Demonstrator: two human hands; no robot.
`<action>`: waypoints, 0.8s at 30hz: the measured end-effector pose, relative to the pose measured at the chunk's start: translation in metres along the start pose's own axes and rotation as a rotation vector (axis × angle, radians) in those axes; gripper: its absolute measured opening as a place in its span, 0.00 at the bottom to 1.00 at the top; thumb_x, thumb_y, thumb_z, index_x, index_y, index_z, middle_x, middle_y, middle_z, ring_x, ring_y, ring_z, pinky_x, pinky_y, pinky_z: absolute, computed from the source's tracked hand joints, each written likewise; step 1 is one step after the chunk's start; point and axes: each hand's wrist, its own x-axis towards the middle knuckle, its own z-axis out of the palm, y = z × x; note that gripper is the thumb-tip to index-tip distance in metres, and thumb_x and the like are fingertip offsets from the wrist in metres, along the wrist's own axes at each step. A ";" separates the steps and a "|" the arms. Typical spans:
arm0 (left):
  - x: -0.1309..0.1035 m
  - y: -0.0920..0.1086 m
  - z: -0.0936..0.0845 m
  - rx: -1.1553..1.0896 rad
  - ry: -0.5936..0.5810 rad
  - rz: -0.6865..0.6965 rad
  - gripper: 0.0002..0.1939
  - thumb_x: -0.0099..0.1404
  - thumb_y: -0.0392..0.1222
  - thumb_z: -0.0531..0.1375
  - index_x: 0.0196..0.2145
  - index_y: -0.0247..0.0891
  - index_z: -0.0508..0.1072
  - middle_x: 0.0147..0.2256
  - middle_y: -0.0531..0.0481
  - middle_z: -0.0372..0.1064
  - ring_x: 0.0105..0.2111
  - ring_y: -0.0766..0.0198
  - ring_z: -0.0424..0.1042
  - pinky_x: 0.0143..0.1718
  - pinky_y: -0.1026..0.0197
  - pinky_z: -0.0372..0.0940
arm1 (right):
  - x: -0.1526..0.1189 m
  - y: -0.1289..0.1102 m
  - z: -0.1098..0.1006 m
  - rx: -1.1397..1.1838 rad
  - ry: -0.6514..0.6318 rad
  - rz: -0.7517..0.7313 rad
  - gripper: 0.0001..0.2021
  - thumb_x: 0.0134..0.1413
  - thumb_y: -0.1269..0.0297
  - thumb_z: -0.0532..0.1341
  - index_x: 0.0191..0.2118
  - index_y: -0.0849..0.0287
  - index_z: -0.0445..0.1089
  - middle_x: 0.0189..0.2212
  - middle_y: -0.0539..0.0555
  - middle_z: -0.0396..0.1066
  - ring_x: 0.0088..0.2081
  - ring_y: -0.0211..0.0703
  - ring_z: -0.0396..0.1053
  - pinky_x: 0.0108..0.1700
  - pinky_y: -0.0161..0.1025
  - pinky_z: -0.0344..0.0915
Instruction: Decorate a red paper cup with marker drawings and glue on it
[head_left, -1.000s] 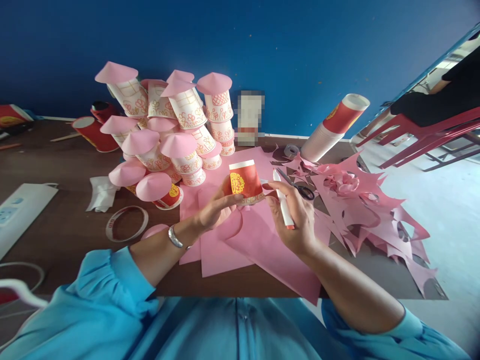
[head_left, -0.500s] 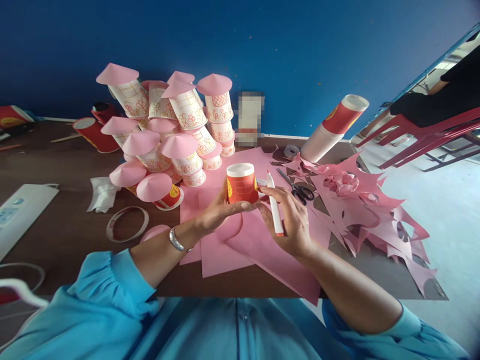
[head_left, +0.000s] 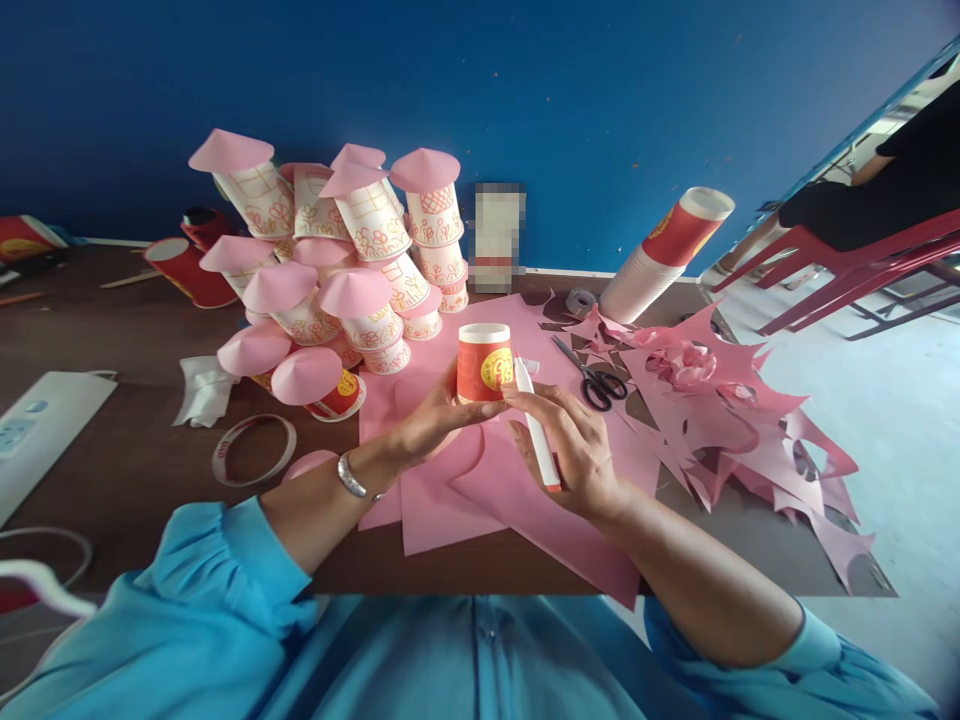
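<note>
My left hand (head_left: 442,412) is closed around the lower part of a red paper cup (head_left: 474,365) with a white rim and a yellow emblem. The cup is held upright above pink paper sheets (head_left: 442,500). In my right hand (head_left: 574,450) is a white marker (head_left: 537,425) with a red end, its upper tip beside the cup's right side. The fingertips of that hand are close to the cup's lower right; whether they touch it I cannot tell. A pair of black-handled scissors (head_left: 602,388) lies just beyond my right hand.
Decorated cups with pink cone roofs (head_left: 356,295) are stacked at the back left. A tall cup stack (head_left: 646,280) leans at the back right, near pink paper scraps (head_left: 739,430). A tape ring (head_left: 255,450) and power strip (head_left: 45,430) lie left. A person (head_left: 862,200) sits far right.
The cup has turned in my left hand, bringing its yellow emblem round to face me. My right hand has shifted slightly left and down with the marker.
</note>
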 end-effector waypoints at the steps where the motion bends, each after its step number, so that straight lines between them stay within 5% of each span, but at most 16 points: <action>1: 0.000 0.002 0.001 0.022 0.014 -0.013 0.38 0.68 0.54 0.80 0.69 0.47 0.74 0.62 0.41 0.82 0.64 0.41 0.81 0.65 0.41 0.74 | 0.000 0.001 0.000 0.015 0.011 -0.019 0.24 0.76 0.74 0.64 0.73 0.56 0.70 0.49 0.60 0.87 0.48 0.52 0.88 0.47 0.44 0.85; 8: 0.002 0.002 0.001 -0.075 -0.055 -0.021 0.26 0.71 0.49 0.75 0.64 0.46 0.79 0.46 0.46 0.86 0.50 0.48 0.85 0.53 0.49 0.75 | -0.003 0.002 -0.009 0.038 0.106 -0.036 0.28 0.77 0.70 0.66 0.77 0.51 0.73 0.43 0.55 0.80 0.38 0.46 0.82 0.39 0.40 0.82; 18: -0.001 -0.005 -0.007 -0.036 -0.076 -0.052 0.28 0.71 0.50 0.76 0.65 0.46 0.81 0.62 0.42 0.84 0.55 0.49 0.83 0.54 0.52 0.76 | 0.005 -0.005 -0.007 0.059 0.178 -0.002 0.10 0.72 0.74 0.67 0.53 0.53 0.75 0.36 0.52 0.86 0.33 0.47 0.87 0.34 0.39 0.82; 24: -0.001 -0.005 -0.007 -0.013 -0.081 -0.079 0.27 0.72 0.50 0.76 0.65 0.44 0.80 0.58 0.42 0.85 0.56 0.47 0.83 0.55 0.51 0.76 | 0.008 -0.004 -0.005 0.074 0.141 -0.061 0.06 0.75 0.73 0.65 0.51 0.55 0.74 0.36 0.53 0.86 0.32 0.44 0.86 0.34 0.37 0.82</action>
